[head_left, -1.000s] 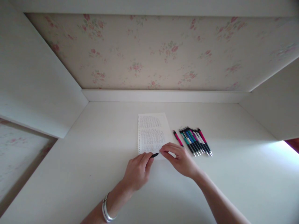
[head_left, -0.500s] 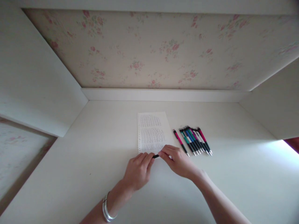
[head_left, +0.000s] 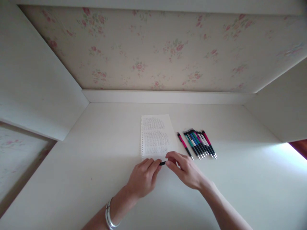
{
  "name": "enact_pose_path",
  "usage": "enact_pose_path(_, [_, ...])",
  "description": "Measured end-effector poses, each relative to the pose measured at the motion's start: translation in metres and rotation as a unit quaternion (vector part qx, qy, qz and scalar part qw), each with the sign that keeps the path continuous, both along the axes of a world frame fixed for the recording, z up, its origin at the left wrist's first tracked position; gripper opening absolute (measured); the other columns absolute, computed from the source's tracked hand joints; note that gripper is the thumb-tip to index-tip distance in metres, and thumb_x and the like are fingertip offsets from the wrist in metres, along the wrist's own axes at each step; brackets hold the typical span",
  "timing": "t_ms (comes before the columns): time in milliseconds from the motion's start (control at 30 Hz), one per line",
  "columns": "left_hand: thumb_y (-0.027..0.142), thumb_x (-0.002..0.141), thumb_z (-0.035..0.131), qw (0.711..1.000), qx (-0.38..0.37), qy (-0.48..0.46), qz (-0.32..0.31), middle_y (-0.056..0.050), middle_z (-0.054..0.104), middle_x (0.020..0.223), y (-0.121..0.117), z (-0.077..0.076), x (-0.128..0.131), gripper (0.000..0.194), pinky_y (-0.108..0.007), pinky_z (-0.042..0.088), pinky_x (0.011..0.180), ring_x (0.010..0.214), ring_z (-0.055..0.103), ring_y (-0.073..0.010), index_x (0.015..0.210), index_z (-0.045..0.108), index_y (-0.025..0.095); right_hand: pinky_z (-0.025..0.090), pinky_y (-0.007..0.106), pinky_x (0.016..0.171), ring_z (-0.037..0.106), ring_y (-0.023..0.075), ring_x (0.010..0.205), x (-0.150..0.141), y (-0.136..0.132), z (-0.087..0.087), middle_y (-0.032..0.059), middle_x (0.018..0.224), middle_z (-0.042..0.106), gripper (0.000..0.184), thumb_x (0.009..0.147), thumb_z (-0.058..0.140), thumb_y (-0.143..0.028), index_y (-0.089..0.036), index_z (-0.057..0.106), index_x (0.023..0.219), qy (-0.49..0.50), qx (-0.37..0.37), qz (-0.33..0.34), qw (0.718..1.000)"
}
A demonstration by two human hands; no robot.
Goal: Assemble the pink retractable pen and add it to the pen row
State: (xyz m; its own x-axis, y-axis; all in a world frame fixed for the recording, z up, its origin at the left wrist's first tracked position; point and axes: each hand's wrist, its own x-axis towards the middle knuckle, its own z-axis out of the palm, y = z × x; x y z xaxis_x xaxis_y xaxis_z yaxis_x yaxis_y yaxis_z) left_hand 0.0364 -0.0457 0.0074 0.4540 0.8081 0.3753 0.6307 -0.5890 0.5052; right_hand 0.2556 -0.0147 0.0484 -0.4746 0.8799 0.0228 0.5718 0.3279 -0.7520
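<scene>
White desk (head_left: 107, 140); left grip (head_left: 144, 177) clenched round black pen part (head_left: 162, 163); right grip (head_left: 184, 169) at its exposed end, hold unclear

Desk (head_left: 100, 140), left side: wide passage is offered.
Paper (head_left: 154, 134): near edge is blocked by left hand (head_left: 144, 177) and right hand (head_left: 185, 171).
Hand gap: bridged by a black pen (head_left: 162, 163).
Pens (head_left: 199, 143): low rightward passage is obstructed.
Wall (head_left: 148, 41): back is barred.

L hand (head_left: 145, 178) & R hand (head_left: 186, 171) were bare, as were both forearms (head_left: 214, 199). L wrist (head_left: 123, 199) had a shiny silver-col. bangle (head_left: 107, 214), rounded, w/ approx. 2 bands side by side.
</scene>
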Motion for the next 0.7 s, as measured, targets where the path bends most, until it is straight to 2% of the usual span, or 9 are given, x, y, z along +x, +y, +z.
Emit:
enact_pose_path(67, [0.023,0.111,0.042,1.0,-0.01,-0.001,-0.01,-0.007,0.066,0.093,-0.001,-0.001,0.0,0.024,-0.041,0.057,0.068,0.08,0.065,-0.0251,0.124,0.06,0.014,0.044,0.03,0.068,0.062,0.0163,0.072,0.001,-0.005,0.0,0.0039,0.085,0.069,0.022,0.107,0.047,-0.035,-0.022,0.064,0.102,0.005,0.002,0.012,1.0])
enact_pose_path(133, [0.022,0.11,0.043,1.0,-0.006,-0.002,-0.023,-0.007,0.066,0.091,-0.002,-0.001,0.0,0.024,-0.041,0.057,0.068,0.079,0.064,-0.0252,0.126,0.06,0.014,0.043,0.031,0.069,0.062,0.0174,0.075,0.001,-0.01,-0.002,0.0047,0.084,0.068,0.027,0.108,0.042,-0.033,-0.021,0.062,0.095,-0.013,0.026,0.024,0.999])
enact_pose_path(233, [0.021,0.109,0.047,0.999,0.005,-0.003,-0.039,-0.006,0.066,0.091,-0.003,0.0,-0.001,0.023,-0.042,0.056,0.07,0.08,0.062,-0.025,0.127,0.059,0.013,0.038,0.032,0.065,0.056,0.0169,0.067,-0.001,-0.019,-0.007,0.0036,0.075,0.062,0.034,0.109,0.037,-0.035,-0.021,0.054,0.084,-0.037,0.038,0.004,0.999])
enact_pose_path(400, [0.02,0.108,0.05,0.998,0.03,0.018,-0.053,-0.006,0.067,0.091,-0.001,0.0,0.0,0.023,-0.042,0.055,0.073,0.081,0.061,-0.0252,0.128,0.06,0.013,0.034,0.03,0.059,0.047,0.0137,0.059,-0.005,-0.026,-0.022,-0.0003,0.065,0.052,0.043,0.108,0.037,-0.046,-0.022,0.042,0.072,0.033,-0.055,-0.079,0.995])
enact_pose_path(500, [0.026,0.108,0.055,0.998,0.041,-0.01,-0.043,-0.004,0.07,0.096,0.0,0.001,0.001,0.026,-0.041,0.055,0.074,0.083,0.064,-0.0238,0.132,0.058,0.016,0.033,0.029,0.055,0.041,0.0124,0.056,-0.005,-0.025,-0.026,-0.002,0.059,0.046,0.051,0.104,0.042,-0.058,-0.022,0.043,0.067,0.103,-0.122,-0.152,0.975])
enact_pose_path(600, [0.028,0.108,0.058,0.998,0.036,-0.045,-0.023,-0.003,0.07,0.096,0.001,0.001,-0.001,0.027,-0.036,0.053,0.07,0.079,0.066,-0.0208,0.133,0.059,0.019,0.037,0.028,0.055,0.045,0.012,0.054,-0.007,-0.022,-0.026,-0.0013,0.056,0.05,0.056,0.101,0.044,-0.064,-0.021,0.047,0.066,0.179,-0.184,-0.207,0.944])
enact_pose_path(700, [0.019,0.107,0.056,0.996,0.036,-0.08,-0.008,-0.002,0.068,0.09,0.001,0.001,-0.003,0.026,-0.031,0.052,0.067,0.074,0.065,-0.0174,0.134,0.06,0.02,0.039,0.027,0.049,0.05,0.0126,0.048,-0.012,-0.025,-0.03,-0.0009,0.057,0.058,0.051,0.1,0.044,-0.067,-0.02,0.054,0.082,0.252,-0.193,-0.261,0.911])
